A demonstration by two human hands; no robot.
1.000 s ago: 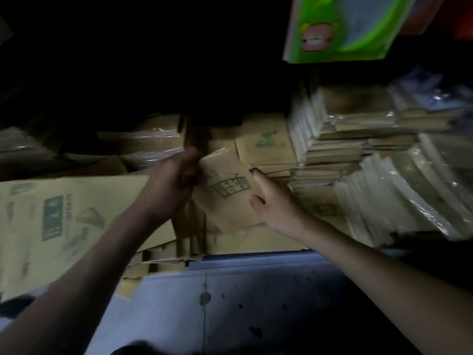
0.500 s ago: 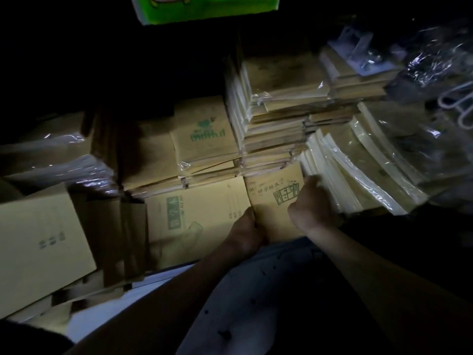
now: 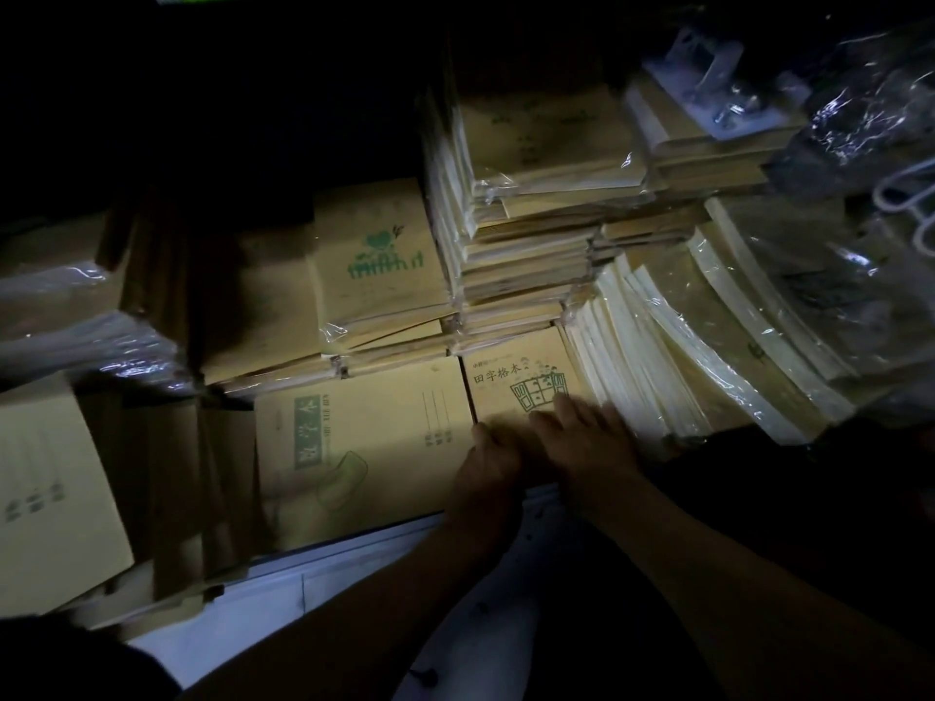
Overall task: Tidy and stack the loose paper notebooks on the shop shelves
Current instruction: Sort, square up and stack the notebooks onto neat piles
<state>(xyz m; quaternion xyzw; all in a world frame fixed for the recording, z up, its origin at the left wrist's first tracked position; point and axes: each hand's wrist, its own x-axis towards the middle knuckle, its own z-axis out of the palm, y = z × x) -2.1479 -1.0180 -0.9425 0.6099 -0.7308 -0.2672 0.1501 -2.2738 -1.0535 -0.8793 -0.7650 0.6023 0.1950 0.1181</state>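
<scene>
A small tan notebook (image 3: 511, 376) with a green grid drawing lies flat in a slot between a larger tan notebook (image 3: 364, 447) on its left and slanted wrapped packs (image 3: 657, 366) on its right. My left hand (image 3: 488, 473) grips the small notebook's near left corner. My right hand (image 3: 589, 442) lies flat on its near right part, fingers spread and pressing down. The lower half of the cover is hidden under both hands.
A tall pile of wrapped notebooks (image 3: 516, 235) rises just behind the slot. A pack with a green heart print (image 3: 379, 260) sits behind the larger notebook. More tan notebooks (image 3: 50, 498) lie at far left. The pale shelf edge (image 3: 283, 584) runs along the front. Plastic bags (image 3: 860, 118) crowd the right.
The small notebook went from held up in both hands at the left to lying in the slot by the slanted packs. My right hand shifted from its right edge onto its cover.
</scene>
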